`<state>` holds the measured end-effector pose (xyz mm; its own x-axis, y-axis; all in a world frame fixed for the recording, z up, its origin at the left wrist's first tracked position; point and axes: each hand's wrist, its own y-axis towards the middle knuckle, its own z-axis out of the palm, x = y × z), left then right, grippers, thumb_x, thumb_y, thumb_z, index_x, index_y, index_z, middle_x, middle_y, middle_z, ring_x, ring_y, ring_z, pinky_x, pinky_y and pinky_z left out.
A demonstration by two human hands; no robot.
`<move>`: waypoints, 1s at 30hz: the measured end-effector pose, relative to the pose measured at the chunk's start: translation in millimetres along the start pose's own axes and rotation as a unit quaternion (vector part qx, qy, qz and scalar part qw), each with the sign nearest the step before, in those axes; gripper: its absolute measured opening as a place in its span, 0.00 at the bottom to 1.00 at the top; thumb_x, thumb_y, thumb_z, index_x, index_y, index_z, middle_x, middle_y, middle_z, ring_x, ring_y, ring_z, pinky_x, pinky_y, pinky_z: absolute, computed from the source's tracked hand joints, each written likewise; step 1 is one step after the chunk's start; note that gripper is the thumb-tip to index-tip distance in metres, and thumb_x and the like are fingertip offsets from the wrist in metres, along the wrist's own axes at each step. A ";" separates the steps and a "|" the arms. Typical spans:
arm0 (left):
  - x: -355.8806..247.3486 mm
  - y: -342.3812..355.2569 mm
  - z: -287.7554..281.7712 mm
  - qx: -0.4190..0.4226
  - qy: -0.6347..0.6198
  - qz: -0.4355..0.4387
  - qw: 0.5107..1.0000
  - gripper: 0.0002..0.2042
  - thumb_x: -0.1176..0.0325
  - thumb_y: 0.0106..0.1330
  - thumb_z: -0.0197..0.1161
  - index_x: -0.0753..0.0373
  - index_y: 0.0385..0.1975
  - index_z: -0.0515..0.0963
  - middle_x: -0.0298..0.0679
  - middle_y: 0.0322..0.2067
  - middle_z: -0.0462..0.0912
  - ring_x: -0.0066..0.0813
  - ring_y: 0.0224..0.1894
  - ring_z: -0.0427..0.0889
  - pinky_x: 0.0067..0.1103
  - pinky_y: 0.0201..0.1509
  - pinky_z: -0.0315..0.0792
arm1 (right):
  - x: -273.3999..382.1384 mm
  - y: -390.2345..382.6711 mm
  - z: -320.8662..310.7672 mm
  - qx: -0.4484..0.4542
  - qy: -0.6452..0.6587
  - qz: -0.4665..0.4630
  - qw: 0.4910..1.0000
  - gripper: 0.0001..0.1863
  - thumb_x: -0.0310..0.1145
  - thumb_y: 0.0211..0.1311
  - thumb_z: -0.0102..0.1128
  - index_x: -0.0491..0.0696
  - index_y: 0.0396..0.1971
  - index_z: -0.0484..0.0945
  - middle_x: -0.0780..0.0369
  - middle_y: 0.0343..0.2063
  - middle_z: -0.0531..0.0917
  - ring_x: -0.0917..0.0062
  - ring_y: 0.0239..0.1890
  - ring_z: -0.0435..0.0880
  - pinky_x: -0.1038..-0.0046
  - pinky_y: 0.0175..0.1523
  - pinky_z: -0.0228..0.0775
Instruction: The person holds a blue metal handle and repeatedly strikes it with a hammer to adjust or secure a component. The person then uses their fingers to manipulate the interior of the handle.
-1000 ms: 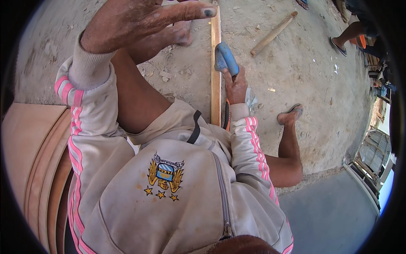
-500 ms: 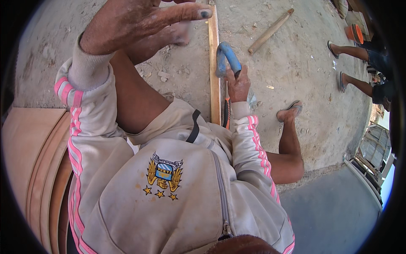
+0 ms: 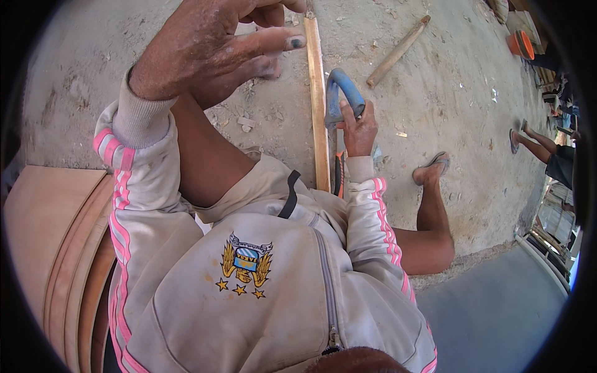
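My left hand (image 3: pixel 217 46) is raised at the upper left, close to the camera. Its thumb stands apart from the bent fingers, which the upper edge partly cuts off; nothing shows between them. My right hand (image 3: pixel 359 132) grips a tool by its blue loop-shaped handle (image 3: pixel 346 93), just right of a long narrow wooden strip (image 3: pixel 317 102). What the handle belongs to is mostly hidden, so its kind stays unclear. The strip runs from the top of the view down to my lap. Beside its near end lies an orange and black tool handle (image 3: pixel 339 174).
A round wooden stick (image 3: pixel 398 51) lies on the dusty ground at upper right. Curved stacked sheets (image 3: pixel 56 211) stand at my left, and a grey flat panel (image 3: pixel 491 304) lies at lower right. An orange bucket (image 3: pixel 521 45) and a walking person's legs (image 3: pixel 533 144) appear farther right.
My left hand has come slightly down, showing more of its bent fingers. My right hand, still gripping the blue handle, sits a little lower and farther right. The person at right has moved away.
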<state>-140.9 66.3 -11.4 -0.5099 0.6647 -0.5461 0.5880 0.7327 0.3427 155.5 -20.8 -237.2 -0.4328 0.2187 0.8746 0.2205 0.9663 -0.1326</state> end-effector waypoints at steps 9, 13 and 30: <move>-17.9 9.3 31.3 0.068 0.054 -0.039 0.995 0.21 0.61 0.60 0.74 0.61 0.52 0.80 0.42 0.37 0.85 0.37 0.40 0.87 0.29 0.45 0.81 | 38.5 29.0 -69.7 -0.004 0.615 0.181 0.767 0.20 0.53 0.78 0.50 0.50 0.50 0.75 0.67 0.30 0.82 0.88 0.11 0.66 0.79 0.20 0.60; -36.4 14.6 63.3 0.050 0.003 -0.044 0.998 0.21 0.65 0.59 0.76 0.60 0.52 0.79 0.40 0.36 0.85 0.34 0.41 0.88 0.25 0.44 0.84 | 33.8 28.0 -69.8 0.023 0.654 0.185 0.733 0.20 0.53 0.78 0.50 0.50 0.47 0.76 0.69 0.29 0.81 0.88 0.11 0.65 0.79 0.20 0.59; -45.7 22.2 97.1 0.045 -0.247 -0.144 0.957 0.17 0.70 0.76 0.59 0.64 0.62 0.75 0.43 0.42 0.88 0.24 0.40 0.86 0.23 0.45 0.81 | 37.1 10.2 -24.0 0.146 0.657 0.272 0.688 0.24 0.61 0.72 0.51 0.55 0.46 0.79 0.64 0.29 0.84 0.82 0.18 0.73 0.74 0.24 0.65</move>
<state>-43.5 38.0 -53.1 -0.3133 0.2698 -0.9105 0.5310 0.8446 0.0675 162.7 -6.0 -194.9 0.8505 0.4323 0.2996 -0.2305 0.8183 -0.5265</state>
